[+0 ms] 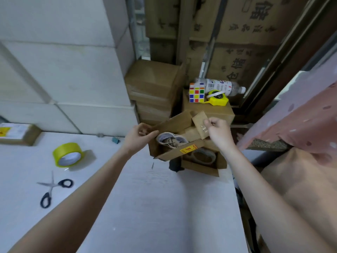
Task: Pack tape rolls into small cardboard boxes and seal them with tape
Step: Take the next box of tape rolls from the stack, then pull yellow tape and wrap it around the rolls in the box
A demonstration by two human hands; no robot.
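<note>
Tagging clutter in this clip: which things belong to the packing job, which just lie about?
Job: small cardboard box held by both hands, tape rolls inside, yellow tape roll, scissors.
Lying about: puzzle cube, bottle, tape measure, binder clip.

Count by kind:

- Hands: two, left hand (141, 136) and right hand (217, 132).
- Open box (175, 123) between the fingers: one.
- Second open box (200, 166) just below the right fingers: one.
- Tape rolls: three; one in the held box (170, 140), one in the lower box (203, 156), one yellow roll (67, 154) well left of the left fingers.
- Scissors (52, 188): one pair.
- Sealed box (18, 134), far left: one.
- Beyond the fingers: one cube (196, 93), one tape measure (218, 97), one bottle (221, 86).
- Binder clip (116, 139): one.
</note>
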